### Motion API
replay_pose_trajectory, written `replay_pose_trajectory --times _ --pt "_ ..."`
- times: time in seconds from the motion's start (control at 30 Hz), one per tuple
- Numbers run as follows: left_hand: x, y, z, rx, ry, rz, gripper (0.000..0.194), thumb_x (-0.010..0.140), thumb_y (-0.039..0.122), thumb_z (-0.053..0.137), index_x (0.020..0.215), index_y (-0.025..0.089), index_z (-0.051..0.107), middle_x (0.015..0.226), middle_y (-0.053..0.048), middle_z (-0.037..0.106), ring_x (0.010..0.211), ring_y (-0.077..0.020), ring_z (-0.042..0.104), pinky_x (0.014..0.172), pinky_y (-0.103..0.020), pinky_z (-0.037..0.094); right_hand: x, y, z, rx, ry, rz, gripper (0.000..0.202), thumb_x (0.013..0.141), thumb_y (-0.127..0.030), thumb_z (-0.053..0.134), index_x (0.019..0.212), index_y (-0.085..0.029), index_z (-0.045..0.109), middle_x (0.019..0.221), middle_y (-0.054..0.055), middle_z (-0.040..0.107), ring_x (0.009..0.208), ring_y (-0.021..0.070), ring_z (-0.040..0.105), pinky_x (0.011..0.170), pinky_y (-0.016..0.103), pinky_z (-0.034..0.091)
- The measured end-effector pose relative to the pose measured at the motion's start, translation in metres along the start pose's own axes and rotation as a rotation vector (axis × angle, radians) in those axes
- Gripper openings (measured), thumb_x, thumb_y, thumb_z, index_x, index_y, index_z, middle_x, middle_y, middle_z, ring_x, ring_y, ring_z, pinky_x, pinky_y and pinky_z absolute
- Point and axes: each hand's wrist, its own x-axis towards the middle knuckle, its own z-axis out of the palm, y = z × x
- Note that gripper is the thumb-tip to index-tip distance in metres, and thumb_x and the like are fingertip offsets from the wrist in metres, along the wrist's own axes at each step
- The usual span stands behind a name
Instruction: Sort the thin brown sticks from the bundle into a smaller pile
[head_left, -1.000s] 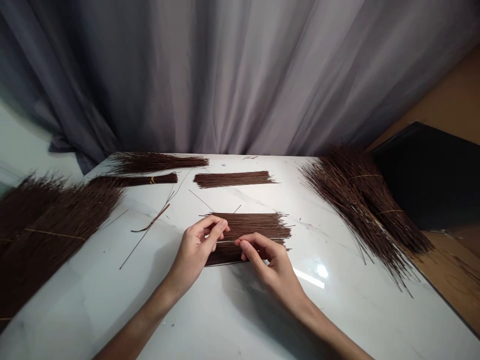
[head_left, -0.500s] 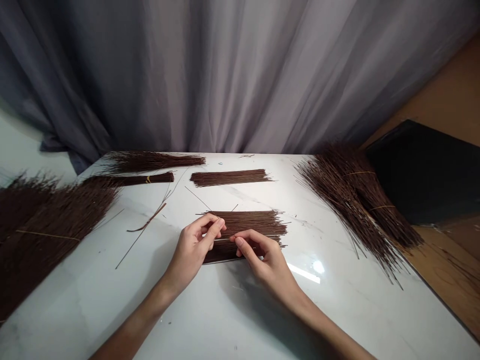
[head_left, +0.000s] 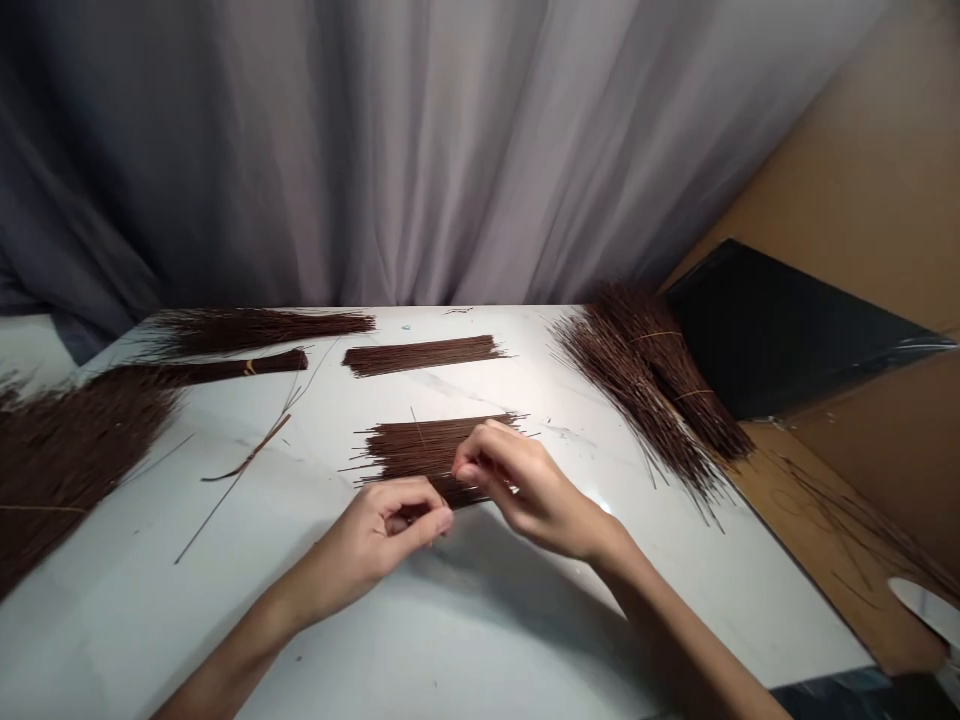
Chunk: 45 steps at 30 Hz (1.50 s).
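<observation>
Centrally, brown sticks (head_left: 409, 452) are laid on the bench (head_left: 390, 650); left hand (head_left: 382, 532) and right hand (head_left: 529, 485) are pinched closed, contents, if any, indiscernible.

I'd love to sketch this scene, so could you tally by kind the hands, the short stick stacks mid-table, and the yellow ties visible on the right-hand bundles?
Hands: 2 (left hand, right hand)
Short stick stacks: 2 (far stack, near stack)
Yellow ties on the right-hand bundles: 2
Total: 6
</observation>
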Motion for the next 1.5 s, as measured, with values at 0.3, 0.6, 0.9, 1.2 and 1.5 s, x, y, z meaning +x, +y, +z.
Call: replay_pose_trajectory --times 0.3,0.6,0.9,1.2,1.5 --pt "0.010 -0.011 0.005 -0.041 0.301 0.011 0.032 0.099 0.043 0.055 0.077 0.022 0.062 0.079 -0.001 0.060 0.074 -0.0170 0.055 0.064 -0.024 0.042 -0.025 0.017 0.022 -0.019 -0.013 0.099 0.019 0.107 -0.028 0.043 0.100 -0.021 0.059 0.091 0.004 0.068 0.077 0.0151 0.060 0.067 0.027 0.045" --pt "0.007 -0.019 0.027 0.155 0.105 0.073 0.030 0.098 0.034 0.054 0.074 0.021 0.066 0.072 0.000 0.058 0.065 -0.0162 0.050 0.058 -0.026 0.036 -0.024 0.018 -0.001 -0.271 -0.067 -0.041 0.020 0.104 -0.016 0.042 0.098 -0.020 0.060 0.090 0.005 0.068 0.076 0.0154 0.057 0.067 0.026 0.040" --pt "0.001 -0.009 0.019 0.037 0.025 0.120 0.027 0.101 0.035 0.055 0.082 0.022 0.068 0.085 -0.001 0.066 0.079 -0.0174 0.059 0.070 -0.026 0.042 -0.033 0.022 0.000 -0.081 -0.148 0.064 0.014 0.105 -0.021 0.046 0.099 -0.021 0.059 0.088 0.001 0.067 0.073 0.0135 0.059 0.066 0.024 0.041" --pt "0.015 -0.019 0.025 0.252 0.223 0.211 0.026 0.105 0.032 0.046 0.090 0.021 0.064 0.087 -0.002 0.060 0.076 -0.0168 0.054 0.072 -0.028 0.041 -0.048 0.015 0.003 -0.476 0.009 -0.110 0.027 0.105 -0.009 0.034 0.093 -0.019 0.056 0.083 0.004 0.061 0.077 0.0180 0.051 0.065 0.029 0.034" --pt "0.007 -0.004 0.029 -0.296 0.111 -0.066 0.032 0.100 0.044 0.054 0.081 0.020 0.066 0.076 0.002 0.052 0.063 -0.0119 0.038 0.058 -0.025 0.030 -0.053 0.016 0.003 -0.211 0.097 0.007 0.016 0.106 -0.016 0.045 0.097 -0.022 0.057 0.088 0.002 0.063 0.080 0.0162 0.053 0.070 0.028 0.038"
